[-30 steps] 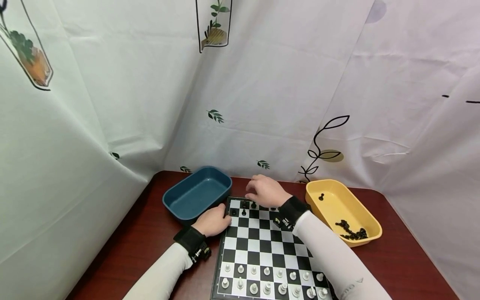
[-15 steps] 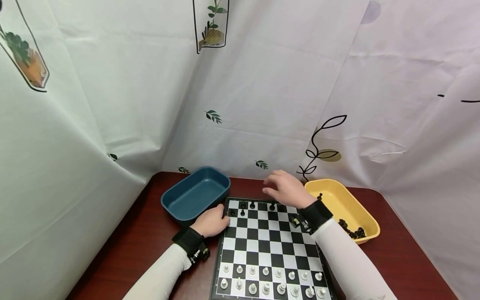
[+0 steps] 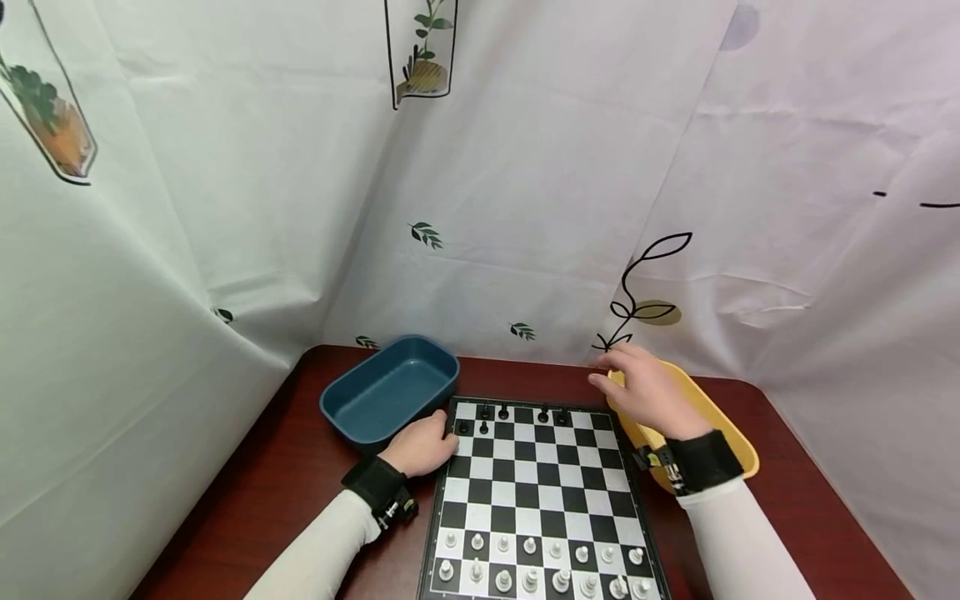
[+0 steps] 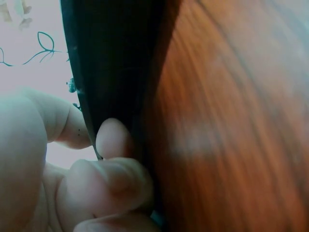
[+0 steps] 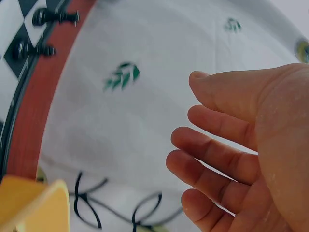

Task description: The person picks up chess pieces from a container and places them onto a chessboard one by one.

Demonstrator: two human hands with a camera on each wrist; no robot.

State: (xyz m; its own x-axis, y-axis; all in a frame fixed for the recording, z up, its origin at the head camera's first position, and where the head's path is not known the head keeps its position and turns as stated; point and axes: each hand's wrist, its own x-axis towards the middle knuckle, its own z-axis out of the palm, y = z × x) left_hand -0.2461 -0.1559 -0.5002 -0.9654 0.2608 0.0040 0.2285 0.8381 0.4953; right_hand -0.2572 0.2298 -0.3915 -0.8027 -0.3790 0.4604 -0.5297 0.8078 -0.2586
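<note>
My left hand grips the left edge of the chessboard; in the left wrist view its fingertips press against the board's dark side. Over the near-left part of the yellow tray hangs my right hand. The right wrist view shows that hand's fingers loosely bent and holding nothing. Several black chess pieces stand along the board's far rows, two of them also seen as dark pieces in the right wrist view. White chess pieces fill the two near rows.
A blue tray sits left of the board's far corner, close to my left hand. Dark reddish wood shows on the table around the board. A white printed curtain rises behind and along the sides. My right hand and wrist hide much of the yellow tray.
My right hand has moved right, from above the board's far left rows to above the yellow tray, uncovering the far black pieces. My left hand stays at the board's edge.
</note>
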